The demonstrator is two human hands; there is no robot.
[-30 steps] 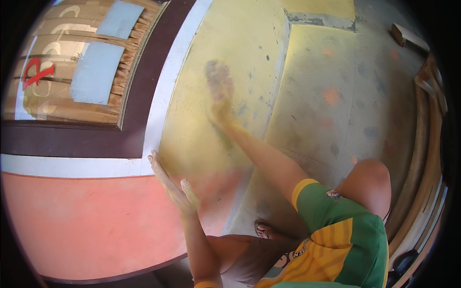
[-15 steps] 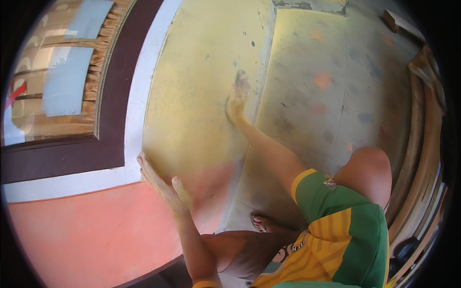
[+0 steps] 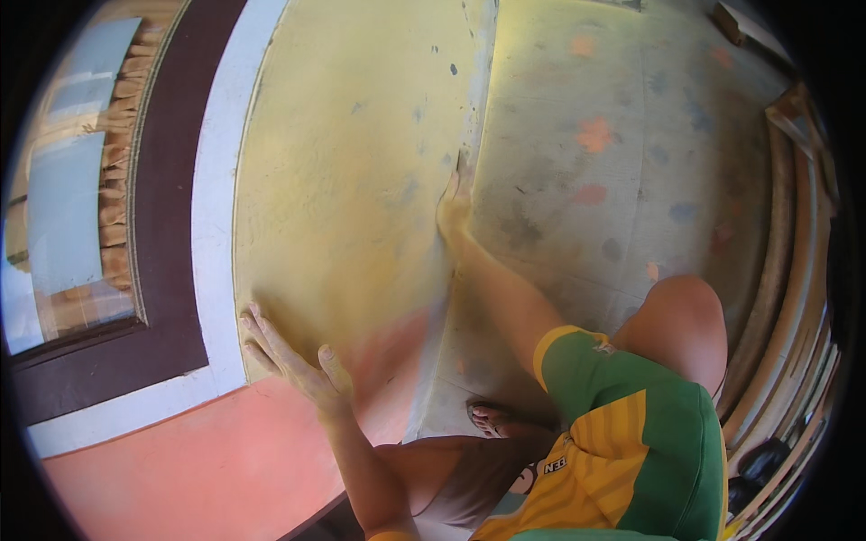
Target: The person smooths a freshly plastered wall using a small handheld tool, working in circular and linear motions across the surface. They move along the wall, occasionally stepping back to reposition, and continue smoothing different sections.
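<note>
My right hand [image 3: 457, 200] is against the yellow wall [image 3: 334, 153], close to its right-hand edge, with the fingers pressed together and pointing up. A small greyish patch shows at its fingertips; whether this is a thing it holds, I cannot make out. Lower left, my left hand [image 3: 296, 362] rests open at the wall with fingers spread and thumb apart, near the white border [image 3: 219, 207]. Nothing is in it. Pale dust coats both hands. Below the yellow, the wall is painted salmon pink [image 3: 180, 478].
A dark brown window frame [image 3: 165, 180] with glass stands on the left. To the right lies a grey floor [image 3: 559, 180] with orange and blue stains. Long wooden poles [image 3: 783, 261] line the far right. My bent knee [image 3: 681, 316] and sandalled foot [image 3: 487, 417] are below.
My right hand has moved down and right along the wall, nearer its edge. My left hand's fingers have spread. The view has shifted, bringing the window further left.
</note>
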